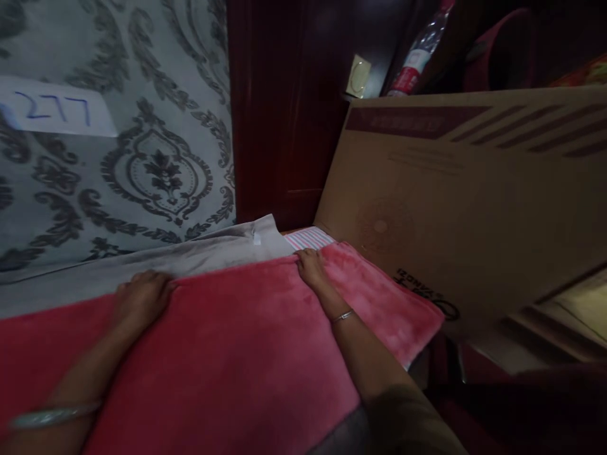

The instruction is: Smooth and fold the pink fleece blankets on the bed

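I see my left hand lying flat, palm down, fingers curled over the far edge of the red fleece cloth, which fills the lower middle of the frame. My right hand pinches that same edge near the centre. Whether the fingers close fully underneath, I cannot tell. A smooth grey cloth lies beyond, partly covered. A striped fabric peeks out. At right, a stiff cardboard box leans, its print too dim to read.
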`<state>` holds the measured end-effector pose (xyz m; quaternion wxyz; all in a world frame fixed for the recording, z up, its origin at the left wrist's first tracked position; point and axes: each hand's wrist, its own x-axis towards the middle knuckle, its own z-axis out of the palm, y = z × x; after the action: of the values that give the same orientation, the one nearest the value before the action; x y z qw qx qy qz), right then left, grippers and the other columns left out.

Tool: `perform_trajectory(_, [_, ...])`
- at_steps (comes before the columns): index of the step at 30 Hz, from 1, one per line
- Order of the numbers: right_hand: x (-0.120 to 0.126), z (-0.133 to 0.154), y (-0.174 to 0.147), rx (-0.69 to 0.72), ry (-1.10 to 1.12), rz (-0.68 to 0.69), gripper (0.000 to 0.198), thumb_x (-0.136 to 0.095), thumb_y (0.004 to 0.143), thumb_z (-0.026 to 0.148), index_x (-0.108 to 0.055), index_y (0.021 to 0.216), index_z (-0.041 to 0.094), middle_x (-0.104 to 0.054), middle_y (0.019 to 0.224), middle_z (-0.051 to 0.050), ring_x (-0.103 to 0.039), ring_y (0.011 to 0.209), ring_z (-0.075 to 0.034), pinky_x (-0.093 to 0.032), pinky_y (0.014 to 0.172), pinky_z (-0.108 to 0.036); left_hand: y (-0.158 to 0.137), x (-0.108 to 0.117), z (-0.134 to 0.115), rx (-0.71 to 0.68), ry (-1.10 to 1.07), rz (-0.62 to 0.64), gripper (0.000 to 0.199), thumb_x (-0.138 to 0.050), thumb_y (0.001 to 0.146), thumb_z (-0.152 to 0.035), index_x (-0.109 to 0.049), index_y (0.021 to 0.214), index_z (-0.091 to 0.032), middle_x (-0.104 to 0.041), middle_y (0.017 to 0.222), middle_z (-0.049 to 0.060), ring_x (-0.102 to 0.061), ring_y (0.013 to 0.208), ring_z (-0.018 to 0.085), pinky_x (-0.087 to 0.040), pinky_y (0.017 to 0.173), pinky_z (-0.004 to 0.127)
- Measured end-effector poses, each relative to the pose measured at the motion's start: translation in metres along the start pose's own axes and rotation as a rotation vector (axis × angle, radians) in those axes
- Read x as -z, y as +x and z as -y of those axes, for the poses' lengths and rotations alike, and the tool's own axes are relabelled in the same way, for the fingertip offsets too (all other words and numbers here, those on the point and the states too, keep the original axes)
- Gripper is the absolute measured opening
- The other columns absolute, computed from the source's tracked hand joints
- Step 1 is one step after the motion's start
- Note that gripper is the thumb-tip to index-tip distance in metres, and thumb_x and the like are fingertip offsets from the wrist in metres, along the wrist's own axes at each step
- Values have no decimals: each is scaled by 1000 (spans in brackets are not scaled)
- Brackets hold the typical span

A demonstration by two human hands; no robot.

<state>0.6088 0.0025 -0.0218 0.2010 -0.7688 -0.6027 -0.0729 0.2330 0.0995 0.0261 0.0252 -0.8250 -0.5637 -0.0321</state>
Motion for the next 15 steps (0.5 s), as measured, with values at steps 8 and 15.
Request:
perform_trajectory(8, [30, -58, 0, -284, 2, -148, 49, -40, 98, 14, -58, 143, 19, -63, 140, -11, -54, 130, -22, -39, 111, -34, 12, -6, 7, 3, -16, 38, 62, -18, 97, -36, -71, 119, -13, -68, 132, 20, -62, 121, 38, -49, 98, 53])
perform_trajectory(15, [50, -114, -29, -699, -112, -126, 42, -45, 98, 23, -65, 133, 12, -65, 129, -25, -58, 122, -34, -48, 98, -46, 7, -9, 9, -20, -93, -62, 64, -19, 94, -40, -73, 119, -16, -72, 122, 19, -67, 108, 37, -51, 94, 52])
